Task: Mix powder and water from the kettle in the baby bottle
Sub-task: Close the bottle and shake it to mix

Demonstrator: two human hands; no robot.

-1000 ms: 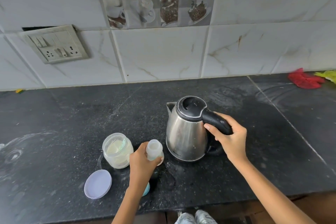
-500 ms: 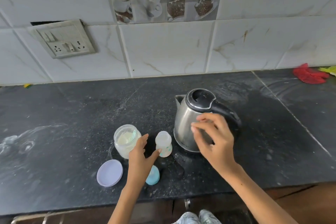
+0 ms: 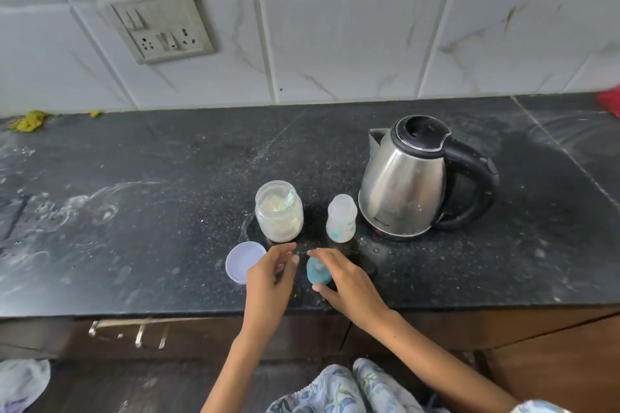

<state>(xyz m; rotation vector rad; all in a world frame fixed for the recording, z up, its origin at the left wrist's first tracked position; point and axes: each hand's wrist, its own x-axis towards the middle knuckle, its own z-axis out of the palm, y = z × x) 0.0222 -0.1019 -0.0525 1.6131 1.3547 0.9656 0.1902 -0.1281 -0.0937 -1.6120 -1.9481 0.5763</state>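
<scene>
Jar [image 3: 279, 211] mid-frame held pale powder, lid [image 3: 242, 261] off. Baby bottle [image 3: 341, 219] uncapped, contents unclear. Left hand [image 3: 268, 278] open, empty; right hand [image 3: 349, 282] fingers around teal cap [image 3: 314, 273].

Teal bottle cap [image 3: 315, 273] half under right hand [image 3: 352, 282].

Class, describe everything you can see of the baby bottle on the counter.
The baby bottle is small, of translucent whitish plastic with faint coloured prints low on its side. It stands upright and open, with no cap or teat on its neck. It sits on the black counter, between the powder jar and the kettle, apart from the jar and close to the kettle. Neither hand touches it. Contents cannot be told.
</scene>
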